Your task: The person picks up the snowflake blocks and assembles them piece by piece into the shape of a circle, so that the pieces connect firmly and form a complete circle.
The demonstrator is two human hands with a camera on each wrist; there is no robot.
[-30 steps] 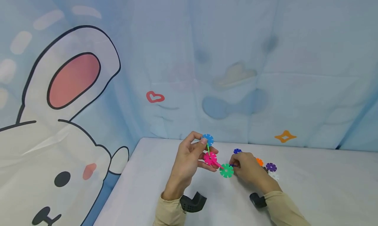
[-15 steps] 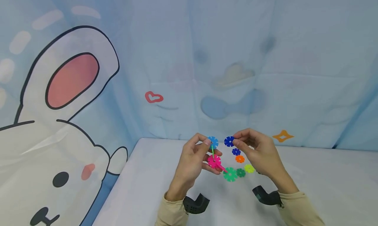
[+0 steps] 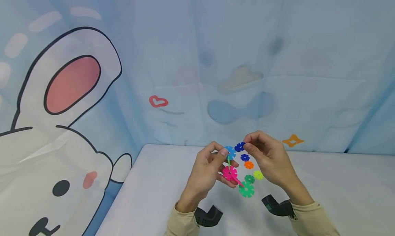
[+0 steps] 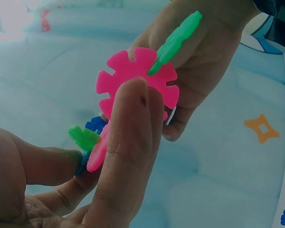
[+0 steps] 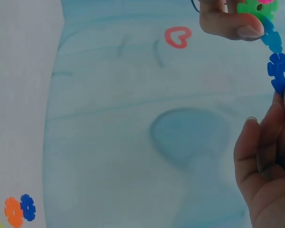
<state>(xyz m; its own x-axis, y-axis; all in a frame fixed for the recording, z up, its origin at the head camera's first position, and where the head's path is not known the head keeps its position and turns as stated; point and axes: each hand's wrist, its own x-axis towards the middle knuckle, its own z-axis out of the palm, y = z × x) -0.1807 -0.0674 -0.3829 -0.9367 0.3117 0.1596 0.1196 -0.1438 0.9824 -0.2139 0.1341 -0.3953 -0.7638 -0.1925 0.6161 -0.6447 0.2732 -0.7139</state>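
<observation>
Only the right wrist view shows, seemingly, dark blue disc touching light blue disc

Two hands, four joined discs, one held disc, four loose discs.

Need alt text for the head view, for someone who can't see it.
The left hand holds a chain of snowflake discs while the right hand pinches a dark blue disc at its light blue top piece. Loose discs lie on the white table.
</observation>
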